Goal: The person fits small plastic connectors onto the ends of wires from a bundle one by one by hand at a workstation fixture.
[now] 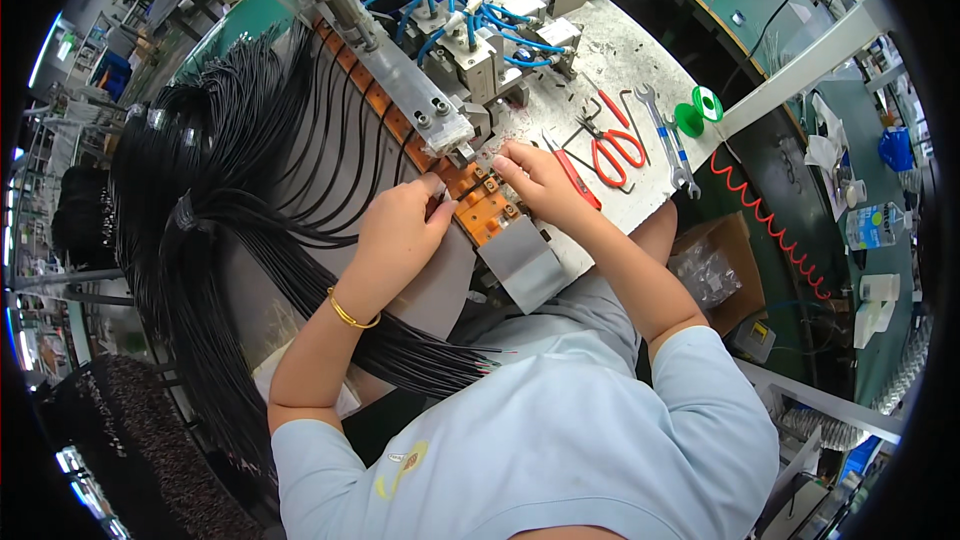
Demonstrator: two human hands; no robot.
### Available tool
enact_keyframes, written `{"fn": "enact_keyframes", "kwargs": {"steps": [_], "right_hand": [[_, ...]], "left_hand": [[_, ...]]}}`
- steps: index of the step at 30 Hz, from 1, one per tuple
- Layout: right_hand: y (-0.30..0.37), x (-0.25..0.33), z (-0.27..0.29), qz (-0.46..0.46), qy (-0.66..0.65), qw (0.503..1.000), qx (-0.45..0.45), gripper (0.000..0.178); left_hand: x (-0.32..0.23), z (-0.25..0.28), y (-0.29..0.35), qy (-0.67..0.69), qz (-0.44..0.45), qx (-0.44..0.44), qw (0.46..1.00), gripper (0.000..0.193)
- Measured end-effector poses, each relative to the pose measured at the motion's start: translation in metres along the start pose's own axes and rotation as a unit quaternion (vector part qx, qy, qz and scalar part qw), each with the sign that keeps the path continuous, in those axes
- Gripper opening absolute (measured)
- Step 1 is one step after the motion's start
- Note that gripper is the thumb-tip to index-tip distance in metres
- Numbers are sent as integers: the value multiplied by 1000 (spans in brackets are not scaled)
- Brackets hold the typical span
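Observation:
My left hand (400,225), with a gold bangle on its wrist, is closed at the near side of an orange slotted rail (483,218). Its thumb and fingers pinch the end of a black cable (340,240) that runs in from the left. Across the rail, my right hand (540,185) bends its fingers together at the rail's edge; whatever they grip is hidden. Just beyond both hands stands a metal press head (450,135). More black cables lie in the rail's slots farther up. A grey metal block (522,262) sits at the rail's near end.
Thick bundles of black cable (190,210) hang at the left. On the white bench lie red-handled pliers (618,155), red cutters (575,180), wrenches (668,140) and a green spool (690,118). Blue air hoses (470,0) crowd the machine. A cardboard box (735,270) stands lower right.

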State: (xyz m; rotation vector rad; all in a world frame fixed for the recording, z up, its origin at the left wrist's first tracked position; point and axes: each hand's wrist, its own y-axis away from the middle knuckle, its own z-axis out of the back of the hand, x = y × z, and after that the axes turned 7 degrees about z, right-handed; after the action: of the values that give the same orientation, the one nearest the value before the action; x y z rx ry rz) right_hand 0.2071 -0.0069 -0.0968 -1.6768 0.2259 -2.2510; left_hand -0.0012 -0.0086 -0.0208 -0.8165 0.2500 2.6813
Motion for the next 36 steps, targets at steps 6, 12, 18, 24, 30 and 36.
{"fn": "enact_keyframes", "kwargs": {"steps": [6, 12, 18, 24, 30, 36], "right_hand": [[3, 23, 2, 32, 165, 985, -37, 13], [1, 46, -5, 210, 112, 971, -5, 10], [4, 49, 3, 179, 110, 977, 32, 12], [3, 57, 0, 170, 105, 979, 30, 15], [3, 43, -3, 256, 135, 957, -21, 12], [7, 48, -3, 157, 63, 984, -51, 8]], "left_hand": [[4, 2, -3, 201, 4, 17, 979, 24], [-3, 13, -3, 217, 68, 162, 960, 16], [5, 13, -6, 272, 27, 161, 948, 15], [3, 8, -3, 308, 58, 164, 935, 13], [2, 16, -5, 393, 99, 236, 883, 9], [4, 10, -4, 416, 47, 208, 884, 8]]}}
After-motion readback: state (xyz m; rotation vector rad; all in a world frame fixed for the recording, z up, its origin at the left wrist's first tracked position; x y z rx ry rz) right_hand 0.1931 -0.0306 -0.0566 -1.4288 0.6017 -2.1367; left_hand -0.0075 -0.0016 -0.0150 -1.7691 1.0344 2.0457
